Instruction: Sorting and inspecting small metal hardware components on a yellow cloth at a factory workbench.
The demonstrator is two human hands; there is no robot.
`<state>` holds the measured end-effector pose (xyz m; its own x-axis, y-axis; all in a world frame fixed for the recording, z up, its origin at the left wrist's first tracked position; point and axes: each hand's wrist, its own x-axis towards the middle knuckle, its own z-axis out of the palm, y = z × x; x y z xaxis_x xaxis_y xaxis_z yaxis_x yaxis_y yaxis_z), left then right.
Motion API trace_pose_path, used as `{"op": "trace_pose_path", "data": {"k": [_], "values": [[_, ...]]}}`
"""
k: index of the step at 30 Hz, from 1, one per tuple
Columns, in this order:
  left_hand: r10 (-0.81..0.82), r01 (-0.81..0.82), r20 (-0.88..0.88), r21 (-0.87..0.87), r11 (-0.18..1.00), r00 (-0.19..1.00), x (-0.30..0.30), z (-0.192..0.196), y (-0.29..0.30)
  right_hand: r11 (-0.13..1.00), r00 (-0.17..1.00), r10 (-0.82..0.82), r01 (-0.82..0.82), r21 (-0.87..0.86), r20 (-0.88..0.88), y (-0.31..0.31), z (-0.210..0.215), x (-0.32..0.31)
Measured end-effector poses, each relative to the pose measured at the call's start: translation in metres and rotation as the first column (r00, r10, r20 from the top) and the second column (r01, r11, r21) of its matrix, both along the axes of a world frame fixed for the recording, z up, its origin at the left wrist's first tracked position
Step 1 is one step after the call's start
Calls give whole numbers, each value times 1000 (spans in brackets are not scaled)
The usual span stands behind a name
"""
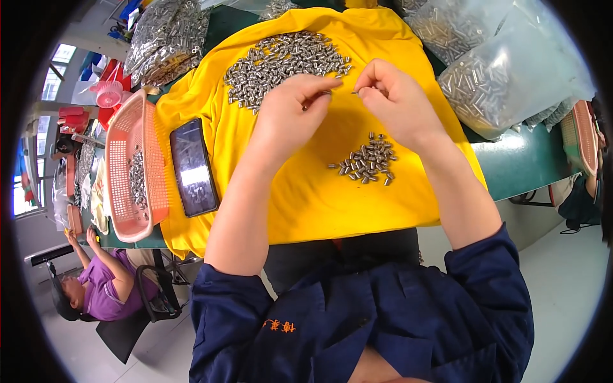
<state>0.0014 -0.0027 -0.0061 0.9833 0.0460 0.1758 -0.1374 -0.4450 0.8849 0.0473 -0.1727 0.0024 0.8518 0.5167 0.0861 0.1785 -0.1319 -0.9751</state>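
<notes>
Over the yellow cloth [300, 204], my two hands face each other with a narrow gap between the fingertips. My left hand [290, 113] is closed in a pinch, and a small silver metal cylinder shows at its fingertips. Thumb and finger of my right hand [399, 105] pinch a tiny metal piece [355, 92], mostly covered by the fingers. Beyond my left hand spreads a large heap of short metal cylinders [287, 60]. A smaller pile of similar cylinders [368, 158] lies nearer me, below my right hand.
Left of the cloth's middle lies a dark phone [194, 167], beside a pink plastic basket [158, 191] with metal parts inside. Clear bags of metal parts [476, 86] stand at the right, another bag [167, 41] at the far left. A person in purple [112, 287] sits at the left.
</notes>
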Motion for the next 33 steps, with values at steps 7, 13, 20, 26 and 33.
{"op": "trace_pose_path", "data": {"k": [7,13,20,26,33], "values": [[-108,30,-159,-431,902,981,0,0,-6,998,999,27,-28,52,28,1,-1,-2],[-197,70,-104,-697,714,975,-1,-4,-3,994,999,34,-38,99,42,1,4,-4],[-206,43,-121,-762,647,971,-4,2,-10,989,997,41,-50,142,67,1,4,-6],[-196,72,-98,-700,710,976,-4,-2,-8,999,963,25,-31,20,269,1,9,-9],[-121,41,-91,-608,793,989,-1,-1,-13,988,901,-26,90,-126,434,4,4,-9]]}}
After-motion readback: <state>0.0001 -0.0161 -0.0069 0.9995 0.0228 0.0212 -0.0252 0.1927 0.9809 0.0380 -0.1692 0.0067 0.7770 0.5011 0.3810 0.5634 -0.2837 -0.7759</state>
